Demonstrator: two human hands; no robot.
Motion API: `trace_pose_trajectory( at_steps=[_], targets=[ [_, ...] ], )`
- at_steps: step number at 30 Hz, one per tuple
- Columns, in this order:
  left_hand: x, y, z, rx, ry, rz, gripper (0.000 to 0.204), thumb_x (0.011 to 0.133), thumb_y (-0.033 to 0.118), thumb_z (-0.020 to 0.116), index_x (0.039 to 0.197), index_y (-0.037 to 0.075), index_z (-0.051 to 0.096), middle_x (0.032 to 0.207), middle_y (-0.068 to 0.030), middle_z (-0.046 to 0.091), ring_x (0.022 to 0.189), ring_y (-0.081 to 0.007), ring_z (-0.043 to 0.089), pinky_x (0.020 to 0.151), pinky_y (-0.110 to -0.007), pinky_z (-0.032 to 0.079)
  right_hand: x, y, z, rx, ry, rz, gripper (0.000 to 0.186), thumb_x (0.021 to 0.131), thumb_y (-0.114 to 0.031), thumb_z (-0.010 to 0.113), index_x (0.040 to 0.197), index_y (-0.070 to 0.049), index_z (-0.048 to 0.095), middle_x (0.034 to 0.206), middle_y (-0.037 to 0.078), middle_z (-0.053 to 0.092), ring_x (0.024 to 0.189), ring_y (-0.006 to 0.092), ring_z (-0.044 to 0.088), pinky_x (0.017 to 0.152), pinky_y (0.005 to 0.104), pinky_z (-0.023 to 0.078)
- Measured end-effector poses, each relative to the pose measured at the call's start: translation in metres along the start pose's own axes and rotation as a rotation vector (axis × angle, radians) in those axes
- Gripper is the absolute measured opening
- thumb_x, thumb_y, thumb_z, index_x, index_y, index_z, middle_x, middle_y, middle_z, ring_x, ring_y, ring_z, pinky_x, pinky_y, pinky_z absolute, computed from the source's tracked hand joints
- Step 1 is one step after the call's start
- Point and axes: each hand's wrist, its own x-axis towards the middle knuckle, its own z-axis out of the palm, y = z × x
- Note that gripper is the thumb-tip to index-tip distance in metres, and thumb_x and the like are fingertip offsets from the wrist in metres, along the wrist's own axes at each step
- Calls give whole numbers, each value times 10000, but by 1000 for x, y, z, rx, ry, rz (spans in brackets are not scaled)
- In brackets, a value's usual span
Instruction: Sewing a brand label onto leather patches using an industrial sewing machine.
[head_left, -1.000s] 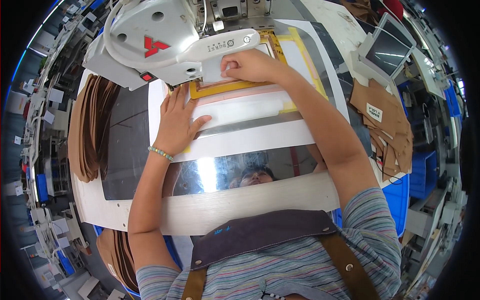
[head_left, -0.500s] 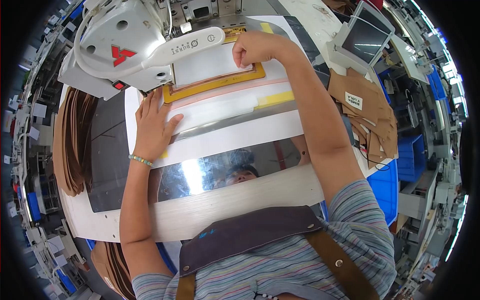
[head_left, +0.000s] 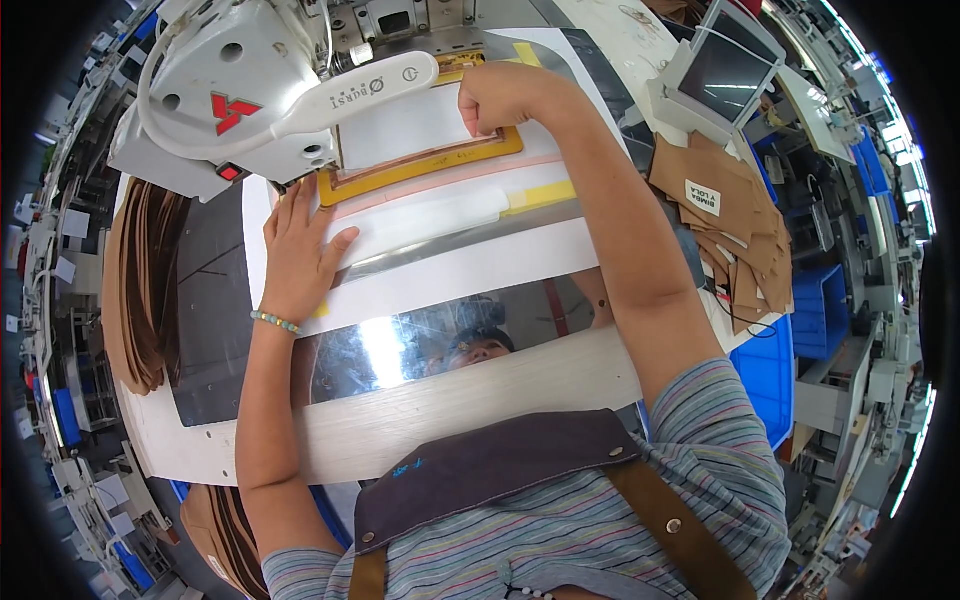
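Observation:
On the white sheet, my left hand lies flat with its fingers stretched out and the thumb apart. Its fingertips reach the left corner of a yellow rectangular frame under the sewing machine head. White material shows inside the frame. At the frame's right end, my right hand is closed, knuckles up, with its fingertips down on the inner edge. What those fingers pinch, if anything, is hidden. A white strip with yellow tape lies in front of the frame.
The white machine head and its white handle-shaped lamp overhang the work from the left. Brown pieces hang in a stack at left; more brown pieces lie at right below a screen. A shiny metal plate lies nearer me.
The whole view has shifted slightly. Both hands keep about the same places against the frame and sheet.

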Motion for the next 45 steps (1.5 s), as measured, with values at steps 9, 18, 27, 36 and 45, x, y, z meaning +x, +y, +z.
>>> trace_pose_trajectory(
  at_steps=[9,18,27,36,45],
  targets=[
    [0,0,2,25,-7,0,667,1073,553,508,1478,34,610,1672,-231,397,1572,-395,298,1281,-498,186,-2,-7,1,-49,-62,47,168,798,-17,744,934,-84,818,1044,99,778,922,229,741,786,365,571],
    [1,1,0,23,1,-9,642,1075,521,513,1486,37,604,1682,-219,388,1581,-390,290,1283,-496,185,5,-1,24,-514,175,-122,291,937,-107,567,1064,39,784,1298,176,699,1354,314,565,1002,463,559],
    [-4,-2,5,-24,56,-9,640,1062,553,538,1434,47,663,1670,-227,404,1562,-402,319,1279,-503,190,26,-54,5,243,305,-267,249,940,-114,560,1056,-21,760,976,164,780,862,291,753,823,398,609],
    [-12,-9,7,-24,105,18,719,1057,601,531,1462,14,617,1661,-253,398,1553,-418,331,1278,-519,230,46,-112,49,710,25,-263,241,1006,-39,500,1107,31,707,1090,143,748,1009,219,732,901,339,592],
    [-138,-91,-236,-460,723,-238,287,1012,-27,566,1234,53,728,1289,-164,734,1169,-277,709,1015,-390,563,-36,-36,60,706,513,-369,215,1034,-78,536,1141,-19,714,1199,70,754,1096,151,666,978,299,513]
  ],
)
